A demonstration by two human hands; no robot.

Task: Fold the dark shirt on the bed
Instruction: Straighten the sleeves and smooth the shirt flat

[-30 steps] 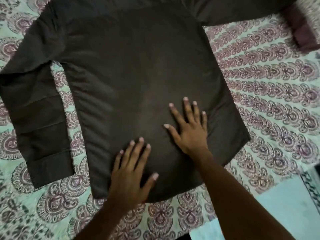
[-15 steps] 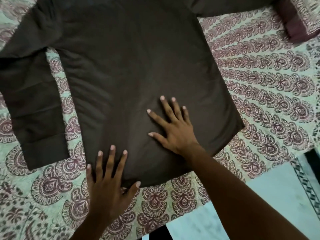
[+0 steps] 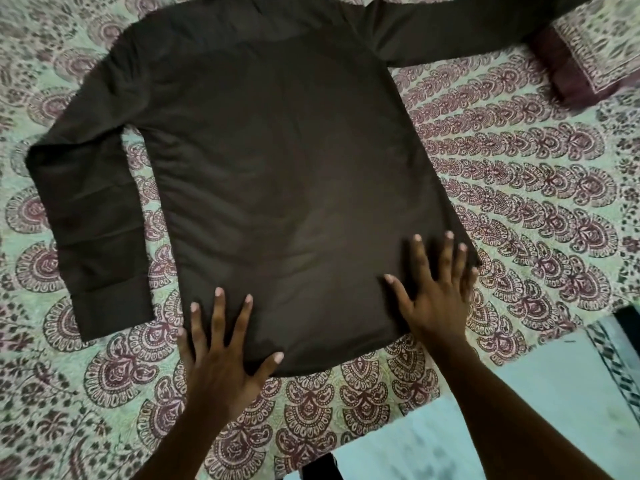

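The dark shirt (image 3: pixel 284 174) lies flat and spread out on the patterned bed sheet (image 3: pixel 519 168), its back up. Its left sleeve (image 3: pixel 93 244) bends down along the body; the right sleeve (image 3: pixel 460 39) stretches out to the upper right. My left hand (image 3: pixel 221 355) rests flat with spread fingers on the hem at the lower left corner of the body. My right hand (image 3: pixel 440 292) presses flat on the hem near the lower right corner. Neither hand grips any cloth.
A maroon-edged patterned pillow (image 3: pixel 581 60) lies at the upper right, near the right sleeve's end. The bed's edge runs across the lower right, with pale floor (image 3: pixel 540 403) and a patterned mat (image 3: pixel 616 358) beyond it.
My right hand slid to the right along the hem toward the shirt's lower right corner. My left hand stayed at the lower left of the hem. The camera view shifted, showing more of the shirt.
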